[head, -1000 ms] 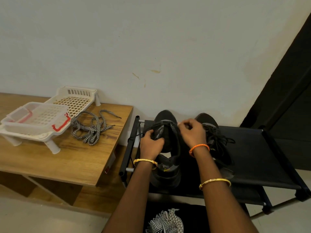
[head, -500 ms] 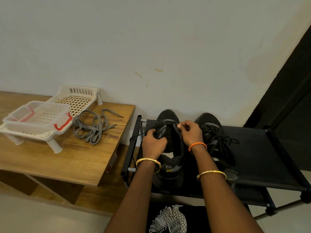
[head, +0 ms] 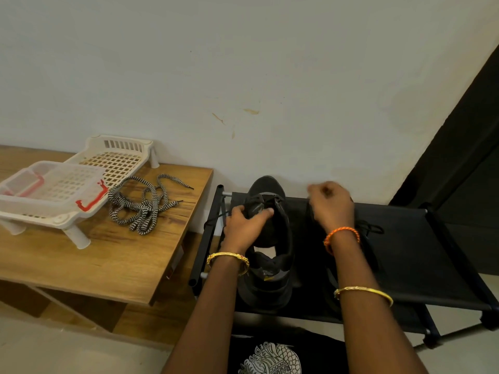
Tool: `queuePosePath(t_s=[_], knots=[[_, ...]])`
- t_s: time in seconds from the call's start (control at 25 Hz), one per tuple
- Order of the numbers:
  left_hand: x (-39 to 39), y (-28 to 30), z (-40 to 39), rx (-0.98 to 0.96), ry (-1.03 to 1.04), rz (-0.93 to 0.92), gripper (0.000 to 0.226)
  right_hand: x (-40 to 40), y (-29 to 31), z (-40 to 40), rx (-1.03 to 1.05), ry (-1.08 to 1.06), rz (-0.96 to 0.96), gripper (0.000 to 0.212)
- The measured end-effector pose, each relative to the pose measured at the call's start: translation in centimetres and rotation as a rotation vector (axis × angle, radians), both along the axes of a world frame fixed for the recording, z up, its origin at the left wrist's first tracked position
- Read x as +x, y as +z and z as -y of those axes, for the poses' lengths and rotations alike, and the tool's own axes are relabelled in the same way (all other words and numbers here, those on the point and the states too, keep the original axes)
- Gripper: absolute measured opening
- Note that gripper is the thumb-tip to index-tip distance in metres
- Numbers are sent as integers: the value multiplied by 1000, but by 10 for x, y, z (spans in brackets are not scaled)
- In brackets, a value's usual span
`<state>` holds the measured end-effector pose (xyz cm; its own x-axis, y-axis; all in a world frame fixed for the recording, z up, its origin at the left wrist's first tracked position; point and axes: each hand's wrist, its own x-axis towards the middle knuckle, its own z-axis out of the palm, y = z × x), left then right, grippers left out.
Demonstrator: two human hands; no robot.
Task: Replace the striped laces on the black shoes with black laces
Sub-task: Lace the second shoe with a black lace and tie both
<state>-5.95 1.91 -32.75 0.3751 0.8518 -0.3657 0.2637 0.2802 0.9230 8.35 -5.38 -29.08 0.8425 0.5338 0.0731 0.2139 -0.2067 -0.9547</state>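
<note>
From the head camera, two black shoes stand side by side on a black fabric shoe rack (head: 421,255), toes toward the wall at its back edge. The left shoe (head: 272,238) sits near the rack's left edge. The left hand (head: 244,225) grips its tongue and upper, fingers curled round the material with the thumb pressed on top. A thin black lace (head: 216,218) trails from the eyelets out over the rack's left rail. The right hand (head: 330,205) is lifted over the right shoe (head: 370,238), blurred, fingers curled together as if pinching a lace end; whether anything lies between them cannot be told. The right shoe, largely hidden by that arm, shows black lacing with a loop.

The striped laces (head: 143,206) lie in a loose heap on the wooden desk (head: 81,260) near its back right corner, just beside a white plastic basket (head: 54,195) with red clips.

Judging from this, the left shoe is part laced. A hard pull could draw the lace unevenly through the eyelets, or slip the free end back out of a hole; the loose tail over the rail could snag there. If the left grip slackens, the shoe may tip on the soft fabric.

No brand or writing is legible; only a white printed design shows on the person's black shirt (head: 270,357).
</note>
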Motion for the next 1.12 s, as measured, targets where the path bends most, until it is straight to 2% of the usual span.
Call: queuePosePath(t_s=[0.04,0.08,0.2,0.36,0.44,0.56,0.64,0.76,0.8,0.88,0.96,1.12], knots=[[1,2,-2,-35,57,77,46,-2,-11,-6,-141,49,138,10],[1,3,-6,-37,126,101,41,-3,-21,-10,-215,127,197,10],[2,-2,-17,193,164,-192,30,-7,-35,-21,-240,253,151,15],[9,-8,-24,186,122,-121,3,-7,-35,-27,-208,212,145,7],[11,-8,-28,219,152,-144,19,-2,-32,-22,-246,174,157,10],[8,-6,-30,246,214,-268,27,7,-25,-12,-346,83,193,17],[5,-7,-33,254,202,-245,26,6,-23,-9,-386,41,198,15],[3,-6,-33,300,140,-180,7,3,-22,-10,-430,23,250,18],[4,-6,-33,328,108,-175,12,2,-23,-11,-433,43,249,18],[7,-8,-33,374,54,-184,22,1,-26,-15,-361,127,153,18],[10,-8,-34,398,42,-207,19,-2,-32,-21,-267,213,34,19],[18,-10,-37,367,21,-237,22,-7,-42,-31,-208,171,71,10]])
